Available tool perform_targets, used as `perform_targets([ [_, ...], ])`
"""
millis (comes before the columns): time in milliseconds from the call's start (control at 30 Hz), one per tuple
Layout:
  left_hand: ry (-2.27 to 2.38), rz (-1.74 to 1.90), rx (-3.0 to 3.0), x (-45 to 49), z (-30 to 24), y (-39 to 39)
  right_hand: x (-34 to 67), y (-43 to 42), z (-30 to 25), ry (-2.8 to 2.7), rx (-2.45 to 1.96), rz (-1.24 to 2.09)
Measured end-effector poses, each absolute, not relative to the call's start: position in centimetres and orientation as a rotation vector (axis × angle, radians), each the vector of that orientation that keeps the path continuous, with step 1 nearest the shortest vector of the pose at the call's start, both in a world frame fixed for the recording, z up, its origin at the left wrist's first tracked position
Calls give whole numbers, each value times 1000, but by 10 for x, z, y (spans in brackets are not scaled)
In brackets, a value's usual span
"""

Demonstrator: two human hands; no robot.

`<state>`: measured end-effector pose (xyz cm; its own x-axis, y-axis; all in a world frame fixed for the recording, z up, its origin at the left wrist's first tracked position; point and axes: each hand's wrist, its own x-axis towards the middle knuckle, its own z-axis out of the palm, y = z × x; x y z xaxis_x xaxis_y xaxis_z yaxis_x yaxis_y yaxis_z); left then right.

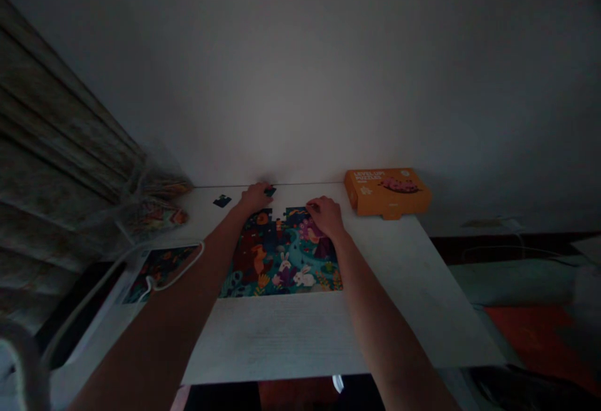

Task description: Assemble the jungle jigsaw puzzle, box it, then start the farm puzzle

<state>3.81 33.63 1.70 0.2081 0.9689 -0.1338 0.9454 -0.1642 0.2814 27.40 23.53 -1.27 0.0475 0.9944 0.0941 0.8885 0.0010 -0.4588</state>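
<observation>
A partly assembled jigsaw puzzle (282,254) lies on the white table (277,342), showing rabbits and other cartoon animals in dark teal, with a gappy upper edge. My left hand (256,197) is beyond the puzzle's top edge, its fingertips pinching a dark puzzle piece (270,191). My right hand (326,216) rests palm down on the puzzle's upper right part, holding nothing that I can see. A loose dark puzzle piece (222,201) lies on the table to the left of my left hand.
An orange puzzle box (387,192) sits at the table's far right corner. A picture sheet (159,273) with a white cable (174,281) across it lies to the left. A curtain (56,129) and a plastic bag (157,204) hang at the left; a wall stands behind.
</observation>
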Motion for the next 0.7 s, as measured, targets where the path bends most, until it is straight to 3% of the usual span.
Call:
perform_targets([
  [500,1784,153,2055,35,18,340,274,234,-10,-1875,-1912,370],
  [700,1705,710,1821,44,24,310,270,234,-9,-1696,-1678,421],
])
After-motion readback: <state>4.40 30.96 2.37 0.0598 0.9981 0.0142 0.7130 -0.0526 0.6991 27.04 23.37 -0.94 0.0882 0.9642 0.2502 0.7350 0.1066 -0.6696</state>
